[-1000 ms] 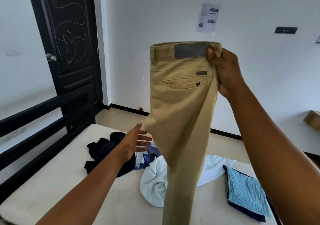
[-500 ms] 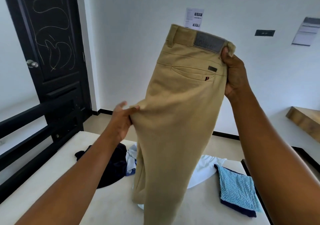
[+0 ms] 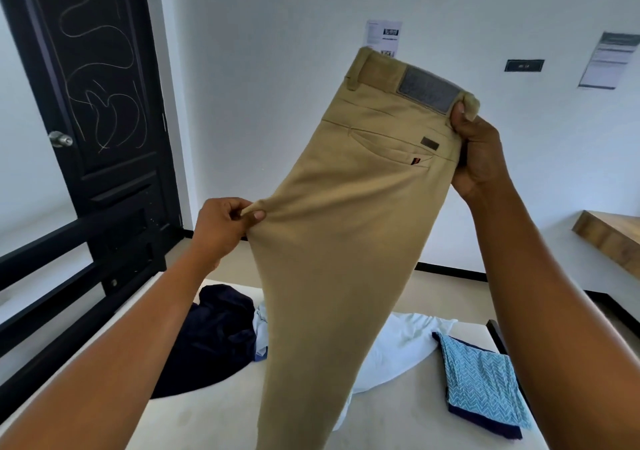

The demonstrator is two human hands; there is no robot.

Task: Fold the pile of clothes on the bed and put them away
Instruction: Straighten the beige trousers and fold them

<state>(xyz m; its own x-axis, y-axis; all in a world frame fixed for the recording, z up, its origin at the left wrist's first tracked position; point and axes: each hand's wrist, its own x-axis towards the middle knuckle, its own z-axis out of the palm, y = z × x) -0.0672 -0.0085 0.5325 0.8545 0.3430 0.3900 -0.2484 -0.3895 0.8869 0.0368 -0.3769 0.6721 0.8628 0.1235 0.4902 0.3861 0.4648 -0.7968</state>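
Hanging above a cream mattress (image 3: 207, 415), tan trousers (image 3: 346, 242): left hand (image 3: 221, 224) pinches the seat, right hand (image 3: 481, 159) grips the waistband (image 3: 377, 69). Black door (image 3: 97, 103) and white wall (image 3: 277, 103) behind.

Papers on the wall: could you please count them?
2: one sheet above the held trousers, a second sheet at the far right. The trousers may hide more.

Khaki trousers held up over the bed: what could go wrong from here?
The left grip pinches only a small fold of the khaki trousers; it could slip, leaving them hanging from the right grip at the waistband. Laid down here, the legs would likely land on the white garment, rumpling the fold.
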